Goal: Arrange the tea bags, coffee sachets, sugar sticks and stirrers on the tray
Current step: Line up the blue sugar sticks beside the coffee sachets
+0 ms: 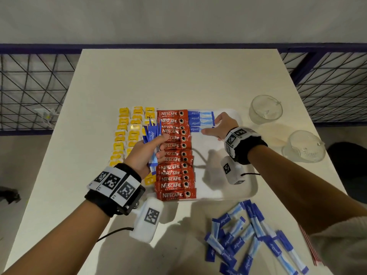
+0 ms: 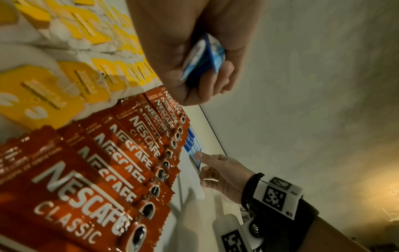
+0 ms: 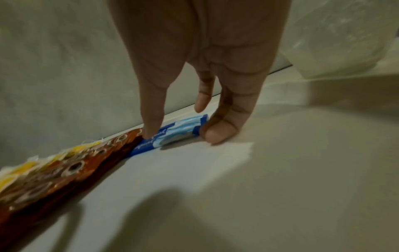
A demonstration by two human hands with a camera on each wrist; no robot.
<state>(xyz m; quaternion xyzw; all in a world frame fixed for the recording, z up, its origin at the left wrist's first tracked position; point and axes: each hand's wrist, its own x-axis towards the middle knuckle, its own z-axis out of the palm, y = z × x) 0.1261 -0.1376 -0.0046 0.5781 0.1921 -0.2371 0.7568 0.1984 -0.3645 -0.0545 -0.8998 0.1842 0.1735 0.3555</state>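
On the white tray (image 1: 214,187), yellow tea bags (image 1: 127,133) fill the left side and red coffee sachets (image 1: 174,165) form a middle column. Blue sugar sticks (image 1: 200,117) lie in a short row at the far right of the sachets. My right hand (image 1: 212,126) touches the nearest stick of that row (image 1: 195,129) with straight thumb and fingers; the right wrist view shows the thumb on the stick (image 3: 172,136) and a fingertip at its end. My left hand (image 1: 156,147) grips a bundle of sugar sticks (image 1: 152,133) above the tea bags and sachets, also seen in the left wrist view (image 2: 207,52).
Several loose sugar sticks (image 1: 248,239) are scattered on the table in front of the tray. Red-striped packets (image 1: 311,249) peek out at the right edge, partly hidden by my sleeve. Two glass cups (image 1: 265,110) (image 1: 303,146) stand right of the tray.
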